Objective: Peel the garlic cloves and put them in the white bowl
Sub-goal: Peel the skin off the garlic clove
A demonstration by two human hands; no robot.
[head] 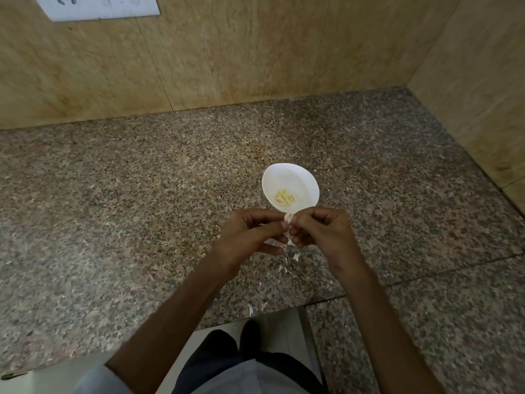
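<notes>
A garlic clove, white papery skin half loose, is pinched between left hand and right hand; peeled yellowish cloves are piled in the white bowl.

counter: speckled brown-grey granite, smooth, low sheen; seam line at 4 o'clock
wall, 12 o'clock: beige veined stone slabs, smooth, matt, stained near base
switch plate, 11 o'clock: white plastic, smooth, smudged
white bowl: smooth, matt; plastic or paper, can't tell
peeled cloves: pale yellow, smooth
garlic clove: dry white papery skin, matt
skin scraps, 6 o'clock of bowl: thin papery flakes
trousers, 6 o'clock: dark cloth, matt
</notes>
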